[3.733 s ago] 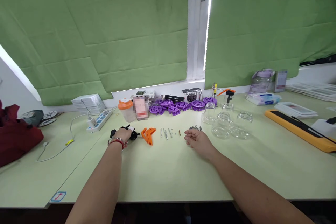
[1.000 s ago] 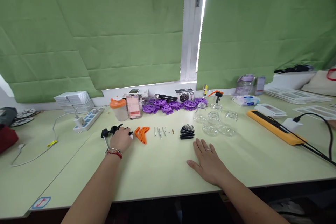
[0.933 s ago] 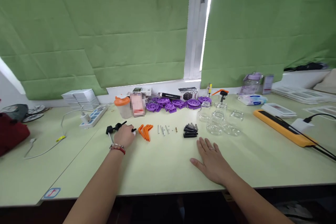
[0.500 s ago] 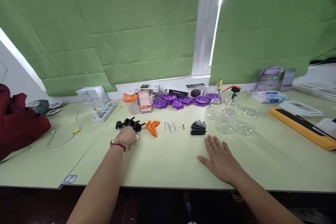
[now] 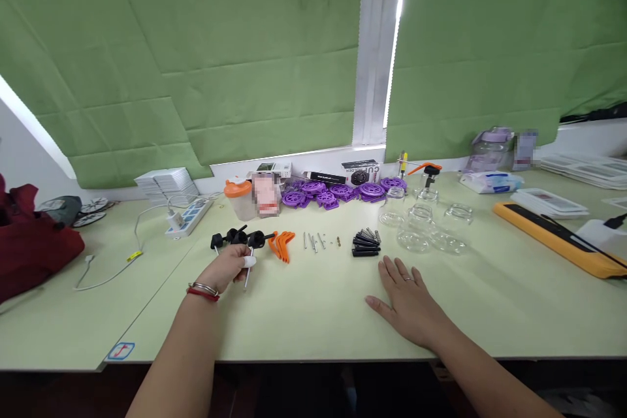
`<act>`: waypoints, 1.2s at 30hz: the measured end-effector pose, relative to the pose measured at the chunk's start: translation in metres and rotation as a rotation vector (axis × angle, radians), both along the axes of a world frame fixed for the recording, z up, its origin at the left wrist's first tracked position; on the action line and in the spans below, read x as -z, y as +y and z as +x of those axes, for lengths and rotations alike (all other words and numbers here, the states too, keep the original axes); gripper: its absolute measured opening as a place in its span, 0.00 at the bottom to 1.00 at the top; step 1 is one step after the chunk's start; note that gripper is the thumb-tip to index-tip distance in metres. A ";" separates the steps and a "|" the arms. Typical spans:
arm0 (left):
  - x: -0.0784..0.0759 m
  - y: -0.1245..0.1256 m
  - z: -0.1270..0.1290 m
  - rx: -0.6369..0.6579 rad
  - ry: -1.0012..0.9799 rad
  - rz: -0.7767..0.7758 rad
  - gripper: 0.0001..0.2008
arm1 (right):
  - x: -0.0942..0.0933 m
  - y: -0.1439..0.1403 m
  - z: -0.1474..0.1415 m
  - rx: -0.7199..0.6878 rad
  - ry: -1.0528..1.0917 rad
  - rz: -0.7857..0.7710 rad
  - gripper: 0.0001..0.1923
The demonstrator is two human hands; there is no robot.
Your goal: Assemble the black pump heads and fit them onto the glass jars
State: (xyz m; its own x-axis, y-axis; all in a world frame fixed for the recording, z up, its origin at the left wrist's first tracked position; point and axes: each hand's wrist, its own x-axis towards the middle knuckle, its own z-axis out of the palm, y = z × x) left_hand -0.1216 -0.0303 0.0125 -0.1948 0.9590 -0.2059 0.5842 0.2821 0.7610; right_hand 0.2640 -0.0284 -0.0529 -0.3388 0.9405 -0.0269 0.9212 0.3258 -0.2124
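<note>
My left hand (image 5: pixel 226 269) hovers just in front of a row of black pump heads (image 5: pixel 240 238). Its fingers are closed on a white-tipped thin tube (image 5: pixel 247 269) that slants down to the table. My right hand (image 5: pixel 405 297) lies flat and open on the green table (image 5: pixel 313 313), holding nothing. It rests a little in front of a pile of small black tubes and springs (image 5: pixel 365 245). Orange levers (image 5: pixel 281 243) and several metal pins (image 5: pixel 313 241) lie between the two hands, farther back.
Several clear glass jars (image 5: pixel 425 230) stand at the back right, with a pump-topped bottle (image 5: pixel 429 184) behind. Purple discs (image 5: pixel 337 192), an orange-lidded cup (image 5: pixel 238 198) and a power strip (image 5: pixel 189 217) line the back. There is a yellow-and-black bar (image 5: pixel 553 238) at the right and a red bag (image 5: pixel 29 245) at the left.
My left hand has drawn back from the black pump heads toward me, with the thin tube now in its fingers. My right hand left the springs earlier and stays flat on the table.
</note>
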 end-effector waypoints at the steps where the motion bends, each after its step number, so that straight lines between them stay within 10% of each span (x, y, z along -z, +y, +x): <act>1: -0.003 -0.003 0.005 0.052 -0.170 0.030 0.09 | -0.001 -0.001 -0.001 -0.006 0.041 0.011 0.45; 5: -0.013 -0.009 0.045 0.294 -0.606 0.155 0.13 | -0.016 -0.009 -0.019 -0.101 0.417 -0.063 0.37; 12: -0.005 0.017 0.128 0.323 -0.970 0.397 0.10 | -0.047 0.013 -0.086 -0.025 1.304 -0.779 0.23; 23: 0.020 0.029 0.122 0.330 -1.021 0.328 0.14 | -0.031 0.057 -0.088 0.140 1.686 -0.896 0.16; 31: 0.011 0.030 0.105 0.299 -1.117 0.223 0.22 | -0.028 0.069 -0.080 0.233 1.670 -0.683 0.15; 36: 0.019 0.034 0.117 0.122 -0.826 0.219 0.14 | -0.023 0.068 -0.081 0.067 1.476 -0.497 0.18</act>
State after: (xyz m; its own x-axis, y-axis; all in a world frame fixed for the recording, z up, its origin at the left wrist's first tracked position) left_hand -0.0047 0.0037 -0.0067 0.0431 0.9981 -0.0439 -0.1641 0.0504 0.9852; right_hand 0.1826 0.0397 -0.0299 -0.3037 0.9525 -0.0216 -0.1840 -0.0808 -0.9796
